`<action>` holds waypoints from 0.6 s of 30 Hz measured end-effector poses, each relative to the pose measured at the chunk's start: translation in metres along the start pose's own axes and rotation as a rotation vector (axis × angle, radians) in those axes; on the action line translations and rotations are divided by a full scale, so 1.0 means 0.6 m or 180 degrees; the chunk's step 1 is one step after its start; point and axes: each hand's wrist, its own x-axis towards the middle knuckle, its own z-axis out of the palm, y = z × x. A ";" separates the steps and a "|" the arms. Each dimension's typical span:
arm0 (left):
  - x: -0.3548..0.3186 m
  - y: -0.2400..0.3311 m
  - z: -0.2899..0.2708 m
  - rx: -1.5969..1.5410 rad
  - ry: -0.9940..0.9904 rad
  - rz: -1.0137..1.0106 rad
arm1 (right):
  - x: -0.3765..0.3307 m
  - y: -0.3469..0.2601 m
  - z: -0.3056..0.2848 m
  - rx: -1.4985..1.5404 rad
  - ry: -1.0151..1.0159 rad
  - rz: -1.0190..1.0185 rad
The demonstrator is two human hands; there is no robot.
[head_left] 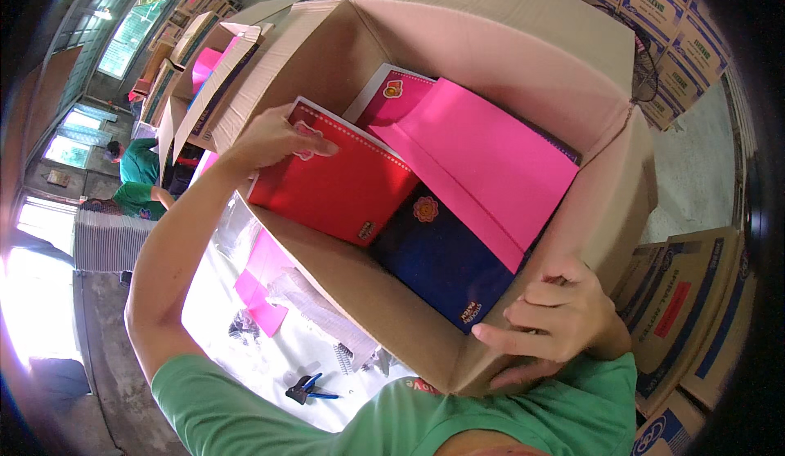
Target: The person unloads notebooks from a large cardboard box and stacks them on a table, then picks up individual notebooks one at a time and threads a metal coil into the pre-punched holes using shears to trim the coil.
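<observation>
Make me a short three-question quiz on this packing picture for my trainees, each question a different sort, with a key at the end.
1. Multiple choice: which notebook is the left hand touching? A) green; B) red; C) yellow.
2. True or false: the pliers lie inside the box.
3. Fill the gap: the ____ hand is nearer the blue notebook.

Key:
1. B, the red notebook.
2. False; the pliers lie outside the box.
3. right; the right hand is at the near corner of the box, close to the blue notebook.
</observation>
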 end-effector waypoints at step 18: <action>-0.410 -0.298 -0.013 -0.3677 0.4004 0.2241 | 0.145 -0.031 -0.011 0.2303 -0.1124 0.1596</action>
